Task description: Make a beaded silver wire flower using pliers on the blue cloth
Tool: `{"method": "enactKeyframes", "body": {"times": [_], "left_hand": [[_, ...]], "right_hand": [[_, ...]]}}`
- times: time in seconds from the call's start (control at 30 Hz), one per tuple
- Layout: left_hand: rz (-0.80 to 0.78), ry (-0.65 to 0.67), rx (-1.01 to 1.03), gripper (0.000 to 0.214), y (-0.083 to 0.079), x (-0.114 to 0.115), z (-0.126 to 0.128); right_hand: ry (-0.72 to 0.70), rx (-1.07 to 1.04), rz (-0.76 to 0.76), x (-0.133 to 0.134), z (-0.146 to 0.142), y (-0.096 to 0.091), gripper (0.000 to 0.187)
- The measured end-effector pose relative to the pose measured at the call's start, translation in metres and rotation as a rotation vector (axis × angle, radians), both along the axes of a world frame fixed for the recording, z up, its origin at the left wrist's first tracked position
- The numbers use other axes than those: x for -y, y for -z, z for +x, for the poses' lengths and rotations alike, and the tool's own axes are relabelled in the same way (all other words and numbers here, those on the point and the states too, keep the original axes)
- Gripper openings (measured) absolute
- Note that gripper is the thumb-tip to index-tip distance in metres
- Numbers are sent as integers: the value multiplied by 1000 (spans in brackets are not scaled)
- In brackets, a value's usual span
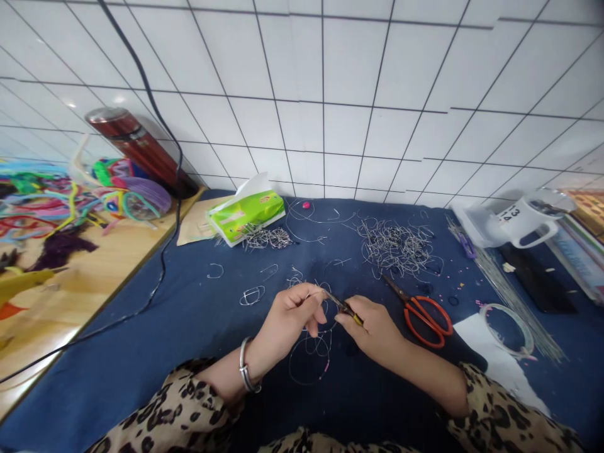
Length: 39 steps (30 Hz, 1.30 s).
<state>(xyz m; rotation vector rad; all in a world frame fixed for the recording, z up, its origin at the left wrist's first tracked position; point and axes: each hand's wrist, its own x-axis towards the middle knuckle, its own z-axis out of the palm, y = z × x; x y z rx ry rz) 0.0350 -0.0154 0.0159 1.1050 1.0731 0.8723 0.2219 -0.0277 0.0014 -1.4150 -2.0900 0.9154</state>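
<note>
My left hand (pixel 289 318) pinches a thin silver wire (pixel 309 352) that loops down below both hands, with a small pink bead on it. My right hand (pixel 372 327) is closed round small pliers (pixel 343 306) with a yellow handle, whose tip meets the wire at my left fingertips. Both hands hover over the dark blue cloth (pixel 189 321). A silver bangle sits on my left wrist. Bent wire pieces (pixel 252 294) lie just left of my left hand.
Orange-handled scissors (pixel 422 311) lie right of my right hand. A heap of wire hooks (pixel 396 242) lies behind, near a green tissue pack (pixel 245 214). A white mug (pixel 528 220), straight wires (pixel 514 296), a red flask (pixel 141 151) and coloured pipe cleaners (pixel 51 201) stand around. A black cable (pixel 163 264) crosses at left.
</note>
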Motion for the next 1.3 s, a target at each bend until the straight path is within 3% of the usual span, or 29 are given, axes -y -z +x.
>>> {"method": "enactKeyframes", "body": {"times": [0.33,0.53,0.7,0.8,1.07,1.23,1.3], "left_hand": [[-56,-25,50,21,-4,2,4],[-37,53,-12,23,-3,-2,0],[134,7,-163,27,-7,-6,-4],[190,-66,-171,26,-8,-7,-4],[73,-164,-9,17,-3,-10,-4],[276,-184,-234,18,-6,-10,-8],[389,-169,-343,19,-7,-10,-10]], "right_hand": [[-20,132,130,-3,2,3,24],[-37,-31,-62,-8,4,1,28],[-14,-182,-248,-10,6,-4,28],[-4,-188,-246,-9,6,-5,29],[-42,-160,-238,-8,4,-6,27],[-29,-71,-156,-2,1,-8,20],[-29,-153,-235,0,1,-8,21]]}}
